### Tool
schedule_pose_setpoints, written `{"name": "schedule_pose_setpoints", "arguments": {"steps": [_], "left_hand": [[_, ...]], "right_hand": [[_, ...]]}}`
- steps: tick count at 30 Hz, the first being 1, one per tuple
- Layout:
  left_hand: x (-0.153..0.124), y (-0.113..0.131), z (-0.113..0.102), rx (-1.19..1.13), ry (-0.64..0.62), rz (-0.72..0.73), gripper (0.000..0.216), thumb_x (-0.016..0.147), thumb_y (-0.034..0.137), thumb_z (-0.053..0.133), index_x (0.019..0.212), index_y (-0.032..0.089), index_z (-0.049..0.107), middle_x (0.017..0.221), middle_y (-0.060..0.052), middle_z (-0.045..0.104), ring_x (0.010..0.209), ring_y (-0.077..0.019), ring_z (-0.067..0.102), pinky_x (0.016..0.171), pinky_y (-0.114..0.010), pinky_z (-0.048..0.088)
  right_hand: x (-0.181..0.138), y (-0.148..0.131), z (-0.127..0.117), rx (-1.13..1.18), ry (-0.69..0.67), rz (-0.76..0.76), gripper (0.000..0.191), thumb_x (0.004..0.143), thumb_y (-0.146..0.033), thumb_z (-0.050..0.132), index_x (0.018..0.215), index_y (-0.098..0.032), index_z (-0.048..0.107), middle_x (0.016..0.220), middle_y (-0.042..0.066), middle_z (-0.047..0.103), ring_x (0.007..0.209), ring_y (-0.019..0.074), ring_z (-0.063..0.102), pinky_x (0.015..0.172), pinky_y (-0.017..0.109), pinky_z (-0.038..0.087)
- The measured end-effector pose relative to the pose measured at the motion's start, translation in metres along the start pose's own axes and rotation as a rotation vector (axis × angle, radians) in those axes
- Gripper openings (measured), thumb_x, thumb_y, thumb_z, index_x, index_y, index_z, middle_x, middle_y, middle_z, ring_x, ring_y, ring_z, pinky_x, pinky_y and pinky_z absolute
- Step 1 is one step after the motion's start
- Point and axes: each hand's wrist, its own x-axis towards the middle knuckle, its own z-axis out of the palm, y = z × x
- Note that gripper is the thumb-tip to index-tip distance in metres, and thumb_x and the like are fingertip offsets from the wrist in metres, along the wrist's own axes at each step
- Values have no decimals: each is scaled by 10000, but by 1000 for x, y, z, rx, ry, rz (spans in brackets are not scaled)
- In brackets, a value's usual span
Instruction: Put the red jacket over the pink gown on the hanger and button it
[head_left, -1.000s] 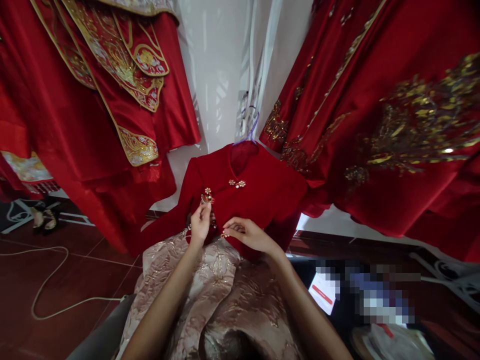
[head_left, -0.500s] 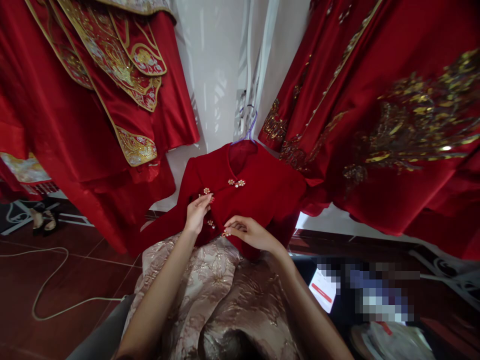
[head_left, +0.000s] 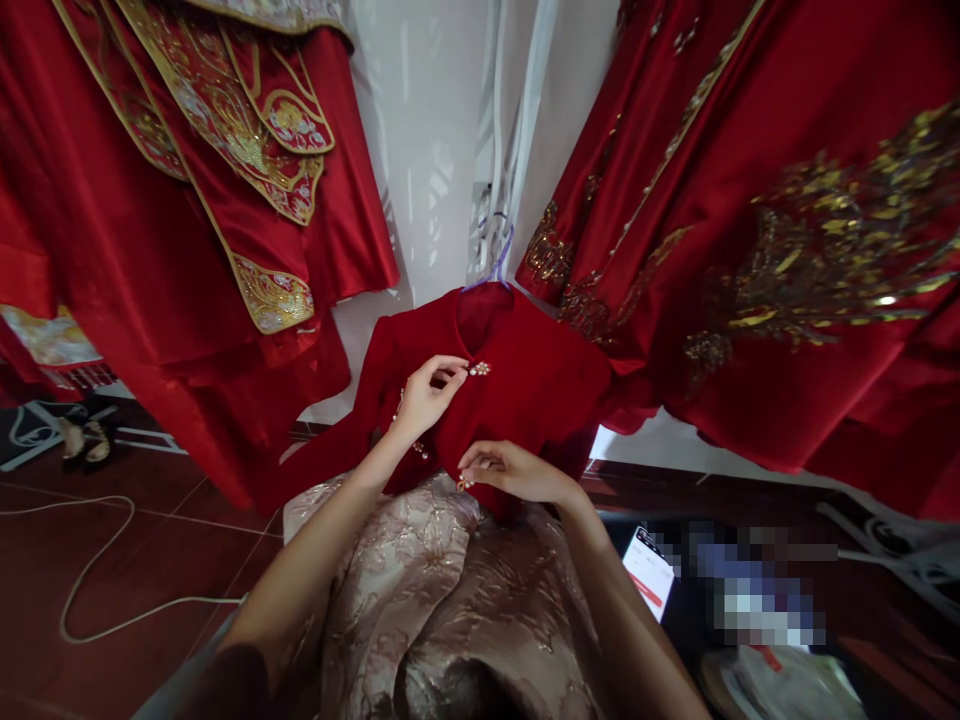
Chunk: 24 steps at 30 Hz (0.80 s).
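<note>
A red velvet jacket [head_left: 525, 400] hangs in front of me on a purple hanger [head_left: 501, 262]. At its neckline is a jewelled flower clasp [head_left: 480, 369]. My left hand [head_left: 429, 398] pinches at the clasp's left end, hiding part of it beneath the fingertips. Lower down, near the jacket's hem, my right hand [head_left: 517, 470] holds a small jewelled ornament [head_left: 465, 482] between thumb and fingers. Another jewelled ornament [head_left: 420, 450] shows on the jacket below my left wrist. Pale brocade fabric with raised flowers [head_left: 427, 560] lies under my forearms.
Embroidered red garments [head_left: 285, 200] hang at the left, and a sequined red gown [head_left: 750, 250] at the right. A lit phone [head_left: 649, 575] lies at lower right. Black shoes [head_left: 96, 445] and a pale cable [head_left: 97, 500] are on the tiled floor [head_left: 187, 535].
My left hand has moved up and right, from the ornaments at the jacket's left to the neckline clasp. My right hand, with its ornament, has shifted slightly right and down.
</note>
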Motion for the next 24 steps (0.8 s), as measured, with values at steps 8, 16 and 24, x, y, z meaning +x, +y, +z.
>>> {"name": "schedule_pose_setpoints", "arguments": {"steps": [8, 16, 24], "left_hand": [[15, 8, 7, 769, -159, 329, 275, 898, 386, 453, 1085, 236, 587, 1001, -75, 520, 945, -196, 510, 654, -261, 470], [29, 8, 6, 982, -196, 487, 210, 897, 326, 461, 947, 162, 583, 972, -91, 526, 920, -218, 486, 788, -346, 427], [40, 23, -6, 846, -340, 517, 92, 831, 259, 572, 885, 187, 592, 965, -64, 571, 1011, -222, 495, 1038, -498, 271]], "right_hand": [[-1, 4, -2, -25, 14, -18, 210, 804, -352, 614, 913, -176, 649, 868, 44, 694, 799, 150, 629, 771, 310, 495], [-3, 3, -4, -23, 30, -10, 211, 802, -352, 612, 902, -168, 642, 859, 40, 686, 783, 140, 621, 763, 298, 490], [-2, 3, -4, -58, 37, -27, 218, 802, -363, 610, 901, -174, 648, 836, 35, 689, 769, 146, 621, 738, 299, 494]]}}
